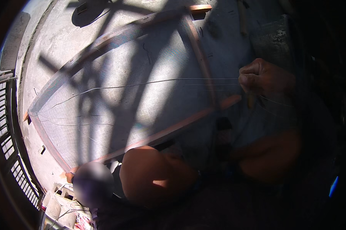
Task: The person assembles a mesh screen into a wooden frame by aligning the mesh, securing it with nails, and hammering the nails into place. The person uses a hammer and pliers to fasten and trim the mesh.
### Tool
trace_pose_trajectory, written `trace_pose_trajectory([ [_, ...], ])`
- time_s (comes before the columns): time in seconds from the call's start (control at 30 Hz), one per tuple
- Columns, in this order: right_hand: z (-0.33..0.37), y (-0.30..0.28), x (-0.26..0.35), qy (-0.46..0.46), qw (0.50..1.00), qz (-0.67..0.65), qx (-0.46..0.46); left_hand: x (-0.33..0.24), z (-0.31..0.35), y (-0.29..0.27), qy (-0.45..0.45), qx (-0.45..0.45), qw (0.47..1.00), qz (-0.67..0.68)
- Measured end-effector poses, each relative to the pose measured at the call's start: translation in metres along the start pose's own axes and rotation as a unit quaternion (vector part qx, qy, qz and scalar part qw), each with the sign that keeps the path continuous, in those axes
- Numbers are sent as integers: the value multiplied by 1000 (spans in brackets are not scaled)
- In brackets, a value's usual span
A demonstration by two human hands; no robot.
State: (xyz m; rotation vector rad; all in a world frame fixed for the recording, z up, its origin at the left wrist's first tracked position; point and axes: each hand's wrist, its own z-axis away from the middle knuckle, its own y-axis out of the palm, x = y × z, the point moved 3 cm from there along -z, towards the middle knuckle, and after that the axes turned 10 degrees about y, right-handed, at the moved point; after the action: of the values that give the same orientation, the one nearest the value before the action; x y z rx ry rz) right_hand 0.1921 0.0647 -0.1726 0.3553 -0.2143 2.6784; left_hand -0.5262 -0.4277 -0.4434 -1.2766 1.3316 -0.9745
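A wooden frame [167, 131] with grey mesh [165, 76] stretched over it lies on the concrete. My right hand [267, 76] is closed in a pinch at the right, past the frame's short side. It grips a thin wire [142, 82], which runs left across the mesh toward the far left corner; finer strands trail beside and below the hand. At the frame's near left corner, a small part of what seems to be my left hand [70, 175] shows by the wood. A blurred round patch covers the area beside it, and its fingers cannot be made out.
My bent knees [153, 174] are close to the frame's near side. A dark round object [89, 12] sits at the far left. Railings [6, 122] line the left edge, with hollow blocks [65, 191] and tangled cords below. Deep shadow covers the right.
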Motion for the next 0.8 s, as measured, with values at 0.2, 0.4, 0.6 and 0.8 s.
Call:
trace_pose_trajectory([
  [0.2,9,12,-41,-197,978,-44,43,-66,42,-68,60,-98,992,-53],
  [0.4,16,42,-57,-198,975,-80,55,-207,380,-137,776,270,514,246],
  [0.6,-1,46,-122,-270,956,-95,68,-313,473,-209,935,352,34,32],
  [0.8,-26,92,-211,-289,951,-105,-32,-304,507,-287,877,472,-24,-89],
])
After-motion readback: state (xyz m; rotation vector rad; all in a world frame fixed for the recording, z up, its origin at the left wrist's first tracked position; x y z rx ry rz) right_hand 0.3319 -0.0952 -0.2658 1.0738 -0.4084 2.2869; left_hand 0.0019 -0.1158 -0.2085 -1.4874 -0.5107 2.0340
